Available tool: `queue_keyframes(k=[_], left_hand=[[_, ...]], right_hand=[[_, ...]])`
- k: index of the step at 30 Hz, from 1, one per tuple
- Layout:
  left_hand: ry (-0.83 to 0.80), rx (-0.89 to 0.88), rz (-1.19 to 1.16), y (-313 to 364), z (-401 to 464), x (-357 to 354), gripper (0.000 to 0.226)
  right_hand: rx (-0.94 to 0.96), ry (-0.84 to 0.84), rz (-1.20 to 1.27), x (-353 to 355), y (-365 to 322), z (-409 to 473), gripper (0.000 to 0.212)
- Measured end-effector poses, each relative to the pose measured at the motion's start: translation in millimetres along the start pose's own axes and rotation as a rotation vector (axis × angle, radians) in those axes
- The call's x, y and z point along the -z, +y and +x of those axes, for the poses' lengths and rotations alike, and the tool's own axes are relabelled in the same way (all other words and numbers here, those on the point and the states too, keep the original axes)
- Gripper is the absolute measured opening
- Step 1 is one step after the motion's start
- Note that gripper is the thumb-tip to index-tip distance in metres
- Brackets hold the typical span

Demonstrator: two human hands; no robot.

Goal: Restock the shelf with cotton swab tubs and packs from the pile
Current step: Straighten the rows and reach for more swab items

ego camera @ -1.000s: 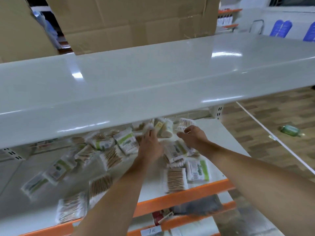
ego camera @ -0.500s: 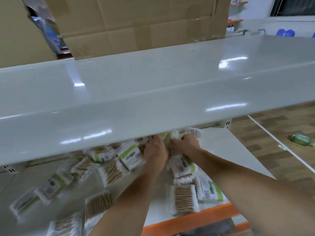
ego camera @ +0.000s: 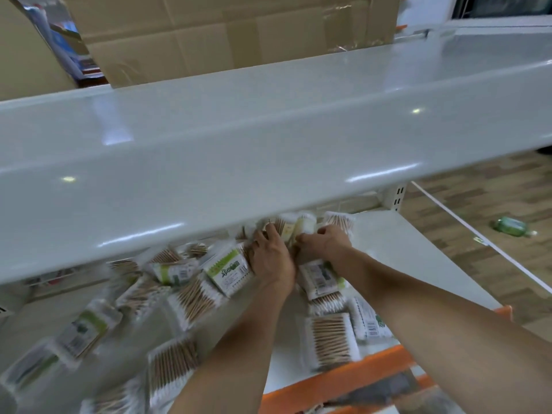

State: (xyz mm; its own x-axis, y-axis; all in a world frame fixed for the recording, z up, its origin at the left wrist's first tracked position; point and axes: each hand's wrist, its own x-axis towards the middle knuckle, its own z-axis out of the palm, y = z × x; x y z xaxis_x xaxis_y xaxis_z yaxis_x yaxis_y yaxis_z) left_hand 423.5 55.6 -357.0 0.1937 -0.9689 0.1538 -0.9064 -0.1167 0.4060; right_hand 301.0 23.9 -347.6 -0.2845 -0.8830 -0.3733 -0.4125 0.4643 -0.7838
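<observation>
Several cotton swab packs lie scattered on the lower white shelf (ego camera: 418,264), among them a green-label pack (ego camera: 228,271) and a wooden-stick pack (ego camera: 328,339). At the back, under the upper shelf's edge, stand pale cotton swab tubs (ego camera: 305,225). Both my arms reach in there. My right hand (ego camera: 325,245) has its fingers curled round the base of a tub. My left hand (ego camera: 271,258) lies close beside it, its fingers down among the packs and tubs; their tips are hidden, so its grip is unclear.
The glossy white upper shelf (ego camera: 268,144) overhangs the pile and hides its back. Cardboard boxes (ego camera: 239,34) stand behind it. An orange rail (ego camera: 343,375) fronts the lower shelf. A green bottle (ego camera: 512,227) lies on the wood floor to the right.
Both hands have moved further back under the upper shelf and closer together, around the tubs. The view has shifted nearer and slightly left.
</observation>
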Motion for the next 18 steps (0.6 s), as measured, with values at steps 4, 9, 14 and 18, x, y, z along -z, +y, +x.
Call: queue_keyframes(k=[4,9,14,18], left_hand=[[-0.026,-0.005,-0.128,-4.3,2.5,0.5,0.062],[-0.053,-0.022,-0.264,-14.4,7.5,5.0,0.064],[-0.052,-0.077,-0.415,-30.7,3.4,18.8,0.075],[-0.151,-0.019,-0.512,-42.7,1.9,25.3,0.065]], right_hand=[[0.017,-0.047,0.056,4.7,2.6,-4.4,0.052],[0.048,-0.071,0.108,8.9,7.9,-7.5,0.050],[0.145,-0.108,0.058,8.0,14.8,-7.5,0.066],[0.251,-0.094,-0.093,4.1,16.1,-12.8,0.078]])
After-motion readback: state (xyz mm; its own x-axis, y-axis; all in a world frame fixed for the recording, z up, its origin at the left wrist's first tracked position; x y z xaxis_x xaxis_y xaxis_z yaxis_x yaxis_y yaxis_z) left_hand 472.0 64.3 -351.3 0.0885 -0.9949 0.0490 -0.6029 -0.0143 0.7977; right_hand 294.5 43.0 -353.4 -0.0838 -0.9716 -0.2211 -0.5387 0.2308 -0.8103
